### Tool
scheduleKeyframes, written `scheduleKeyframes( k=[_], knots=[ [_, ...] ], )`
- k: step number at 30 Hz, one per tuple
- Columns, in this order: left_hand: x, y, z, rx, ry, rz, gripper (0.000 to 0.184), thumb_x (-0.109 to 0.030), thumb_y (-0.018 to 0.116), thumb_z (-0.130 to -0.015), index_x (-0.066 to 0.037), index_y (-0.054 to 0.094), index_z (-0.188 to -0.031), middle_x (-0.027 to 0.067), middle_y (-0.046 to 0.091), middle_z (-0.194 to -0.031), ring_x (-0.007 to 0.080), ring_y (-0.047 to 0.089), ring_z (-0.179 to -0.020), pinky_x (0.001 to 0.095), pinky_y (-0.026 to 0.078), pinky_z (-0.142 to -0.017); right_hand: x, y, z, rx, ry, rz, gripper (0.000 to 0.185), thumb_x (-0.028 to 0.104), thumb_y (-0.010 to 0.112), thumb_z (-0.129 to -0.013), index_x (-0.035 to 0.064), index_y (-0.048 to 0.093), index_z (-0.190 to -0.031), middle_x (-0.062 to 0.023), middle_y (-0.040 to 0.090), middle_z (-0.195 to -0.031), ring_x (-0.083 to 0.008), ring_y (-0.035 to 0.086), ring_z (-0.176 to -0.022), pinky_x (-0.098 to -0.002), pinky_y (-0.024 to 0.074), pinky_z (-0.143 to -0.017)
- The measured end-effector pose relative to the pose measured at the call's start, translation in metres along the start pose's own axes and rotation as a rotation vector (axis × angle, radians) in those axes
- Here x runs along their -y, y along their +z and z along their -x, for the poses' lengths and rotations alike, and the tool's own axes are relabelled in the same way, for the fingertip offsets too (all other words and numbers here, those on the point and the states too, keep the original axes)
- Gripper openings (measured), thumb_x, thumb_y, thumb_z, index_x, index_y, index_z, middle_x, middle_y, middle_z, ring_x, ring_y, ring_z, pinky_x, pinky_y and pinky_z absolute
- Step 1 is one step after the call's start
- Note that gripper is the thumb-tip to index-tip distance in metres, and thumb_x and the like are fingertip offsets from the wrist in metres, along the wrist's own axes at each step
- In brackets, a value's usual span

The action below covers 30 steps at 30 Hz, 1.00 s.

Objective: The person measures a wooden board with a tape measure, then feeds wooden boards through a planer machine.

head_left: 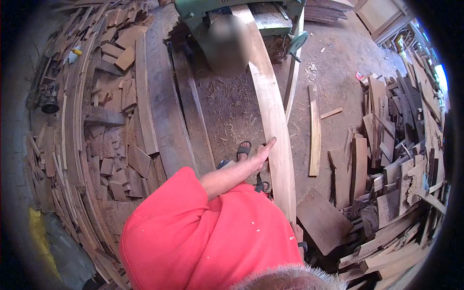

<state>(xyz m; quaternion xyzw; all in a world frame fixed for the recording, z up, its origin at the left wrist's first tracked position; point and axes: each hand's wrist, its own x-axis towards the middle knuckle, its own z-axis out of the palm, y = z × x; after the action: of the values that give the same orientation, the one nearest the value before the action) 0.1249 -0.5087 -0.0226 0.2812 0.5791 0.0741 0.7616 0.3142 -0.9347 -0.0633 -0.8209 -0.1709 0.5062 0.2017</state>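
Note:
A long pale wooden plank [272,104] runs from beside my body up to a green woodworking machine [193,9], with its far end on the machine. My left hand [264,152] grips the plank's left edge about midway along, the thumb side over the top face and the other fingers mostly hidden. Close to my body, my right hand [297,233] is at the plank's right edge near its close end. My shirt and head partly cover that hand, and a dark band circles its wrist. A blurred patch covers part of the machine's front.
A handwheel [297,46] sticks out at the machine's right. Long boards [166,104] and stacked offcuts lie on the left. Another narrow board [314,130] rests on the floor to the right, near a large scrap pile [386,159]. Shavings [232,121] litter the floor around my sandalled feet.

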Motion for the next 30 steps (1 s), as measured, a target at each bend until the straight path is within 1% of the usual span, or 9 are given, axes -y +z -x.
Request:
scheduleKeyframes(
  k=[1, 6, 12, 21, 23, 24, 25, 27, 30],
  knots=[
    [0.006, -0.003, -0.01, -0.002, 0.049, -0.049, 0.108, -0.083, 0.047, -0.075, 0.002, 0.041, -0.14, 0.0187, 0.037, -0.148, 0.0345, 0.026, -0.14, 0.0586, 0.017, -0.112, 0.008, -0.001, 0.005, -0.002, 0.002, -0.006, 0.054, 0.051, 0.063, -0.086, 0.0003, 0.057, -0.067, 0.0015, 0.049, -0.065, -0.0119, 0.044, -0.064, -0.0318, 0.0381, -0.057],
    [0.019, -0.001, -0.024, -0.036, 0.115, -0.018, 0.097, -0.079, 0.046, -0.08, 0.005, 0.055, -0.128, 0.017, 0.055, -0.134, 0.0257, 0.038, -0.134, 0.0352, 0.014, -0.116, 0.0, -0.001, 0.005, -0.024, -0.008, 0.062, 0.056, 0.052, 0.061, -0.087, 0.0002, 0.056, -0.067, 0.0002, 0.048, -0.065, -0.0116, 0.044, -0.065, -0.0316, 0.038, -0.058],
    [0.026, -0.004, -0.037, 0.021, 0.093, 0.024, 0.101, -0.082, 0.043, -0.079, 0.003, 0.052, -0.133, 0.0208, 0.046, -0.142, 0.0299, 0.032, -0.138, 0.0401, 0.012, -0.118, 0.019, 0.0, 0.01, -0.024, -0.011, 0.09, 0.058, 0.055, 0.06, -0.087, -0.0005, 0.057, -0.068, -0.0011, 0.05, -0.064, -0.0127, 0.045, -0.064, -0.0325, 0.0384, -0.058],
    [0.012, -0.003, -0.012, -0.031, 0.118, -0.206, 0.106, -0.084, 0.04, -0.077, 0.001, 0.043, -0.14, 0.0263, 0.022, -0.154, 0.0367, 0.011, -0.145, 0.0478, 0.006, -0.119, 0.02, 0.004, -0.013, 0.018, -0.012, 0.129, 0.057, 0.053, 0.059, -0.087, -0.0032, 0.064, -0.082, -0.0102, 0.065, -0.075, -0.0173, 0.057, -0.072, -0.0361, 0.0452, -0.066],
    [0.029, -0.002, -0.033, -0.082, 0.144, 0.074, 0.094, -0.071, 0.061, -0.078, 0.007, 0.051, -0.131, 0.0191, 0.058, -0.129, 0.0289, 0.051, -0.123, 0.0425, 0.036, -0.104, 0.037, 0.006, -0.005, -0.005, -0.078, 0.054, 0.057, 0.053, 0.06, -0.087, -0.0046, 0.063, -0.086, -0.0117, 0.064, -0.076, -0.0177, 0.057, -0.072, -0.0357, 0.0455, -0.067],
    [0.024, -0.002, -0.026, -0.082, 0.144, 0.074, 0.094, -0.071, 0.061, -0.078, 0.007, 0.051, -0.131, 0.0191, 0.058, -0.129, 0.0289, 0.051, -0.123, 0.0425, 0.036, -0.104, 0.037, 0.006, -0.004, -0.005, -0.078, 0.054, 0.057, 0.053, 0.06, -0.087, -0.0046, 0.063, -0.086, -0.0117, 0.064, -0.076, -0.0177, 0.057, -0.072, -0.0357, 0.0455, -0.067],
    [0.012, -0.002, -0.008, -0.045, 0.138, -0.012, 0.1, -0.077, 0.052, -0.078, 0.005, 0.046, -0.136, 0.0227, 0.038, -0.142, 0.0323, 0.03, -0.135, 0.0448, 0.021, -0.112, 0.037, 0.007, -0.004, -0.008, -0.061, 0.05, 0.057, 0.052, 0.06, -0.087, -0.0048, 0.063, -0.087, -0.012, 0.063, -0.076, -0.0176, 0.056, -0.072, -0.0356, 0.0457, -0.067],
    [0.004, -0.004, 0.001, -0.009, 0.135, -0.097, 0.106, -0.083, 0.043, -0.078, 0.002, 0.042, -0.14, 0.0263, 0.018, -0.155, 0.0358, 0.009, -0.146, 0.0472, 0.006, -0.119, 0.033, 0.006, -0.007, -0.011, -0.048, 0.047, 0.057, 0.052, 0.061, -0.087, -0.005, 0.063, -0.088, -0.0124, 0.063, -0.076, -0.0174, 0.056, -0.073, -0.0354, 0.0458, -0.067],
    [0.005, -0.005, 0.0, 0.044, 0.13, -0.117, 0.107, -0.084, 0.042, -0.077, 0.001, 0.04, -0.142, 0.0281, 0.012, -0.156, 0.0357, 0.006, -0.147, 0.0467, 0.006, -0.119, 0.015, 0.004, -0.009, -0.038, -0.079, 0.09, 0.057, 0.053, 0.061, -0.086, -0.0038, 0.063, -0.085, -0.0116, 0.062, -0.074, -0.0164, 0.055, -0.071, -0.0347, 0.0453, -0.066]
  ],
)
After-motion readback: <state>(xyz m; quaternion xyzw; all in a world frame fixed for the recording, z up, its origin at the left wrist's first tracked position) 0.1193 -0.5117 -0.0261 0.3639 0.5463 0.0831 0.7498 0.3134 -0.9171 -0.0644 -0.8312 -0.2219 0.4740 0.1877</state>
